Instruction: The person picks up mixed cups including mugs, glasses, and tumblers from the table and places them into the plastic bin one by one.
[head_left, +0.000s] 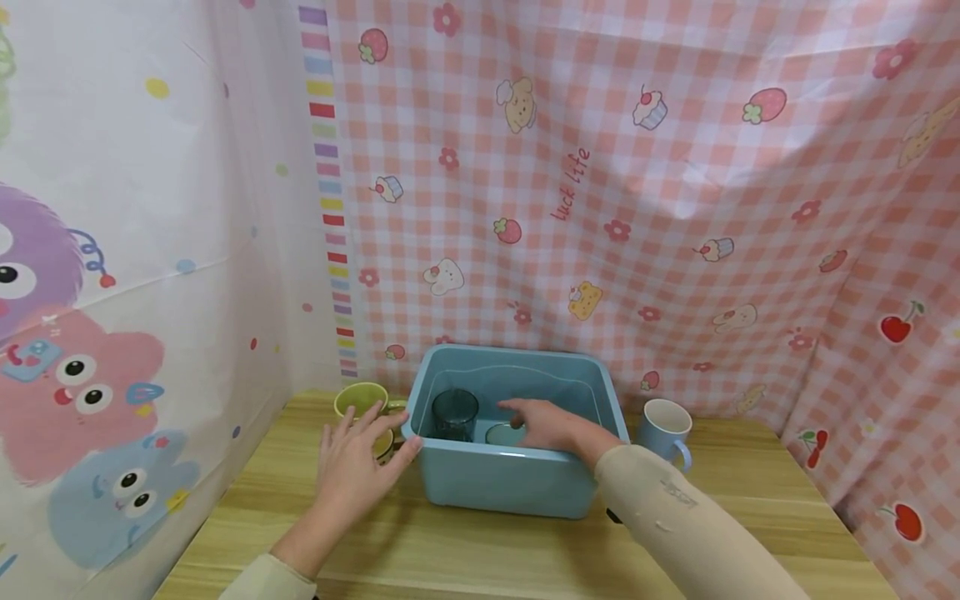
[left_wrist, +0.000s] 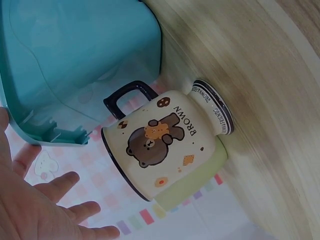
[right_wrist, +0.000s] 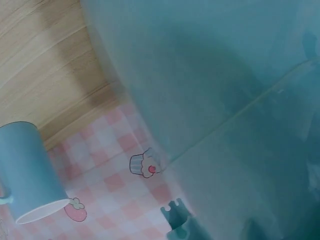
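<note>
A light blue plastic tub point(head_left: 502, 487) stands at the middle of the wooden table. Inside it are a dark teal glass point(head_left: 454, 413) and a pale cup point(head_left: 499, 434). My right hand point(head_left: 534, 422) reaches into the tub over the pale cup, index finger straight; the tub wall hides its lower fingers. My left hand point(head_left: 375, 435) is spread open just left of the tub, thumb at the tub's front corner. Behind that hand stands a cream mug with a bear picture and green inside point(left_wrist: 165, 150). Its fingers point(left_wrist: 60, 186) hover close to the mug without gripping it.
A light blue mug point(head_left: 666, 428) stands right of the tub, also in the right wrist view as blue mug point(right_wrist: 25, 175). Printed cloth walls close in the table at the back, left and right. Bare tabletop point(head_left: 465, 550) lies in front of the tub.
</note>
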